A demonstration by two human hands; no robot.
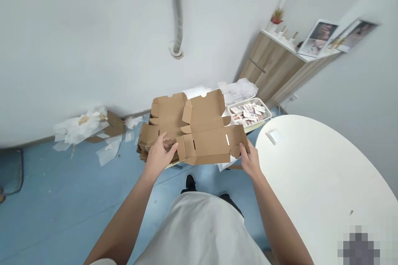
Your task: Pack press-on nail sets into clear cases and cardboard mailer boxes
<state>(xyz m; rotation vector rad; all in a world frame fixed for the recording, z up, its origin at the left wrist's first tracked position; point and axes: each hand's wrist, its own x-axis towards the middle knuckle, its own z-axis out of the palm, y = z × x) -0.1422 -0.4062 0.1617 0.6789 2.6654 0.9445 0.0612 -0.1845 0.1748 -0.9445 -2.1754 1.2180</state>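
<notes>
A flat, unfolded brown cardboard box (209, 140) with flaps and slots is held up in front of me. My right hand (250, 159) pinches its right edge, thumb on the near face. At its left edge is my left hand (160, 153), fingers apart and thumb beside the end flap; whether the thumb touches it is hard to tell. Behind that hand lies a stack of similar flattened boxes (169, 109), partly covered by the held one.
A white basket (264, 114) of small printed packets sits beyond the held box, with clear plastic bags (239, 90) behind. To the right are a round white table (311, 165) and a wooden cabinet (273, 64). Torn wrapping (81, 126) litters the floor at left.
</notes>
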